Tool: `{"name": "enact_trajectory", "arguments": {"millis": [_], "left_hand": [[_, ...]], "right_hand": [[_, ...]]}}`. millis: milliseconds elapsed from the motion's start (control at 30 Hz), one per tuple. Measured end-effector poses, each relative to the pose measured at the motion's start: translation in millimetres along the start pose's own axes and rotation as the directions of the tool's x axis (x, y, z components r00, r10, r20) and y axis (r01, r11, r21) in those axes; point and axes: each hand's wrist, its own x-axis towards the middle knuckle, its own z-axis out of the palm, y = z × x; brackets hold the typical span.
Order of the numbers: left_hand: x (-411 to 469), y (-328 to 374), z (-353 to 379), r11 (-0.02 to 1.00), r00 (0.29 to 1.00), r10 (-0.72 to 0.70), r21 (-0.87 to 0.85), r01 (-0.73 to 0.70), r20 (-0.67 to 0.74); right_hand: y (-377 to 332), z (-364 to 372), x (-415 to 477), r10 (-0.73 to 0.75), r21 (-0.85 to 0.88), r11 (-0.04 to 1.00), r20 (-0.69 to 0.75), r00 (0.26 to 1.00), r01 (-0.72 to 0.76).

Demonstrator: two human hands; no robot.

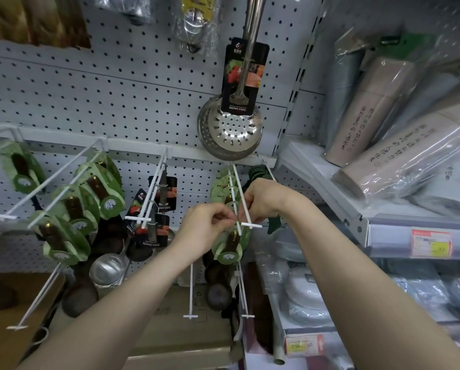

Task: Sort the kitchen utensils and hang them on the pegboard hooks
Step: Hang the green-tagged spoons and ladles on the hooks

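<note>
Green-carded utensil (pixel 230 248) hangs at near tip of white hook (pixel 253 225), centre of pegboard (pixel 117 89). Left hand (pixel 206 228) pinches card's top w/ thumb + fingertips. Right hand (pixel 263 198) has fingers curled at same spot by the wire; what it pinches can't be told. More green cards (pixel 222 188) further back on that hook, partly hidden by hands. Perforated steel skimmers (pixel 234 129) hang above. Steel ladle (pixel 107 268) lower left. Right: shelf (pixel 317 182) w/ plastic-wrapped boxes (pixel 383 129).

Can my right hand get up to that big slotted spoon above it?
Probably yes: the slotted spoon hangs in the open above the right hand, and the way looks free. That hand is pinching the hook, so it must let go first.
</note>
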Motion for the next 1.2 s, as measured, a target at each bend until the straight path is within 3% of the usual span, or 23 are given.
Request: {"name": "enact_trajectory", "arguments": {"millis": [167,400,667,767,900,1033,1200], "left_hand": [[-4.2,2.9,-1.0,1.000,1.000,0.013,0.014,-0.013,-0.006],[-2.8,2.7,0.4,0.995,0.996,0.073,0.074,-0.069,-0.050],[-7.8,15.5,-6.2,0.989,0.995,0.066,0.139,-0.055,-0.075],[-4.3,27.8,-19.0,0.982,0.987,0.101,0.173,-0.078,-0.124],[-2.2,46.9,-40.6,0.973,0.975,0.160,0.190,-0.131,-0.151],[-2.9,62.9,-73.0,0.956,0.959,0.233,0.216,-0.197,-0.159],[-2.9,48.7,-128.4,0.963,0.953,0.227,0.195,-0.188,-0.202]], "right_hand": [[0.1,2.3,-6.5,-0.018,-0.071,0.997,-0.039,0.999,0.015],[-0.4,8.6,-18.2,-0.030,0.014,0.999,-0.097,0.995,0.032],[-4.3,1.5,-25.0,-0.048,-0.037,0.998,-0.127,0.991,0.044],[-5.4,-5.3,-21.1,-0.079,-0.107,0.993,-0.304,0.949,0.049],[-19.2,-11.6,-29.2,-0.103,0.011,0.992,-0.490,0.866,0.124],[-41.0,-11.8,-40.7,-0.145,0.057,0.980,-0.454,0.879,0.191],[-75.9,-6.3,-42.3,-0.164,0.179,0.951,-0.396,0.903,0.251]]}}
